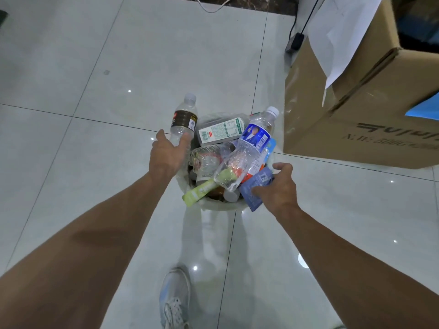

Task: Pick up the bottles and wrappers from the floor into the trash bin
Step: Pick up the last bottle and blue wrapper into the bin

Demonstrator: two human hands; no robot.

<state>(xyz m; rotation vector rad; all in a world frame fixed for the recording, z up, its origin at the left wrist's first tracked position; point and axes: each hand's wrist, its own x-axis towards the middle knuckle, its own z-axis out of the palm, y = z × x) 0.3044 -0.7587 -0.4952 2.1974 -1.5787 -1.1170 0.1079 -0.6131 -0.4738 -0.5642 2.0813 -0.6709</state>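
Nearly done, we judge: the trash bin (222,208) is heaped, our left hand (168,155) clamps a brown-labelled bottle (184,120), and our right hand (278,187) apparently pinches a blue wrapper (254,186) over it.

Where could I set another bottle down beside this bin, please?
Bare floor lies left of the trash bin, beyond the left hand gripping the brown-label bottle, and between bin and shoe. The bin is heaped past its rim; the cardboard box crowds its far right, where the right hand pinches the blue wrapper.
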